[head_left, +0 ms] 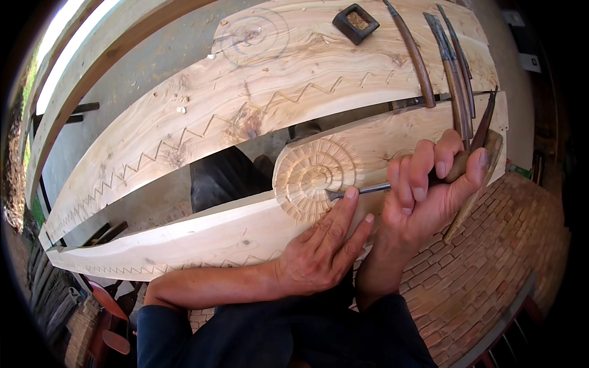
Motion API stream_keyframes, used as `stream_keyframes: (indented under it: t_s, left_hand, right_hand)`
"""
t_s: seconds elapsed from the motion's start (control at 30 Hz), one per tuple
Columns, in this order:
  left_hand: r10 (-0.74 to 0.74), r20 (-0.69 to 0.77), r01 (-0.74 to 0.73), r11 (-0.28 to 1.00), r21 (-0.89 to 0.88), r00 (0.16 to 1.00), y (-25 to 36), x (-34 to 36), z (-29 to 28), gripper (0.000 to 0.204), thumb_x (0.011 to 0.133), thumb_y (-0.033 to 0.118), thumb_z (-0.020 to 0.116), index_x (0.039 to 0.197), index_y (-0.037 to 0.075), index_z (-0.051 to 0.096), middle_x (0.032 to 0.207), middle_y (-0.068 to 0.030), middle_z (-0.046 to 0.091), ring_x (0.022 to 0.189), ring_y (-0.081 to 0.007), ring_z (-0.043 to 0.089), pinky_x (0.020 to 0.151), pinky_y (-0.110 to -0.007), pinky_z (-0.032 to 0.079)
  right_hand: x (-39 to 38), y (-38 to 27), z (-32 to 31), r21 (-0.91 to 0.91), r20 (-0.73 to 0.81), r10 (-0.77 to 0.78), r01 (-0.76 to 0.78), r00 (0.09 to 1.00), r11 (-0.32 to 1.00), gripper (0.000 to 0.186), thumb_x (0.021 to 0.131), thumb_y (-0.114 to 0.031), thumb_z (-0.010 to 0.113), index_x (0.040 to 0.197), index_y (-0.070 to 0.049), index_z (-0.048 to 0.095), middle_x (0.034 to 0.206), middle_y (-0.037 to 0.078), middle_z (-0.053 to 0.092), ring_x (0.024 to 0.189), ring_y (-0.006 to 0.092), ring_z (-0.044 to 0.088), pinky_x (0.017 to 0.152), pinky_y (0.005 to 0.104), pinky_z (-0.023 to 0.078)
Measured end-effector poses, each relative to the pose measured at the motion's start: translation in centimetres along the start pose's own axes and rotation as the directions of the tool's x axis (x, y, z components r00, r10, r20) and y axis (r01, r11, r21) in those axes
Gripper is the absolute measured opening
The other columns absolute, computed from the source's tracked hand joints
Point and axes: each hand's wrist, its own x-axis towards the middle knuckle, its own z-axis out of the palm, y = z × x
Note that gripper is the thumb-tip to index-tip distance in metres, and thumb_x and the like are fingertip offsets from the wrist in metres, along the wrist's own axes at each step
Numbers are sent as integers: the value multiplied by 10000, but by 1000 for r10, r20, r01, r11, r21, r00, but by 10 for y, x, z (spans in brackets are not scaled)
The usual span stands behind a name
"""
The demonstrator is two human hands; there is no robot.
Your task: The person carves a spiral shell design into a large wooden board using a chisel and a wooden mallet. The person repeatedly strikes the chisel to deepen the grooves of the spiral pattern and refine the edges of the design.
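Observation:
My right hand (417, 190) is closed round the wooden handle of a gouge (372, 189). Its metal blade points left, with the tip at a round carving (316, 175) of rings and radiating cuts. My left hand (319, 248) lies on the nearer board (202, 242), fingers stretched out, the index fingertip against the blade close to its tip. Along this pale board runs a carved zigzag line. Behind it lies a second curved board (202, 98) with a larger zigzag and a drawn circle (253, 38) at its far end.
Several long carving tools (454, 67) lie across the boards at the right, with a curved-handled one (412, 52) beside them. A small dark square box (356, 23) sits on the far board. A wooden strip (469, 211) juts past the near edge over brick paving (497, 264). A gap separates the boards.

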Motion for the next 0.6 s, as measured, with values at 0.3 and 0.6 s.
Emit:
stream_keyframes:
  t_s: [0.3, 0.6]
  left_hand:
    - [-13, -4, 13, 1000, 17, 1000, 2, 2, 0, 498, 957, 225, 732, 1358, -69, 693, 1412, -474, 591, 1286, -464, 701, 982, -388, 608]
    - [-4, -27, 5, 999, 39, 1000, 1, 0, 2, 529, 939, 280, 804, 1344, -47, 710, 1400, -472, 602, 1241, -454, 730, 919, -363, 629]
  right_hand:
    - [1, -5, 10, -110, -26, 74, -77, 997, 991, 606, 1134, -644, 425, 801, -138, 398, 501, 21, 357, 361, 98, 222, 345, 237, 178]
    - [-1, -6, 7, -97, -13, 93, -94, 996, 991, 612, 1129, -654, 430, 792, -145, 387, 507, 18, 356, 366, 93, 214, 348, 242, 170]
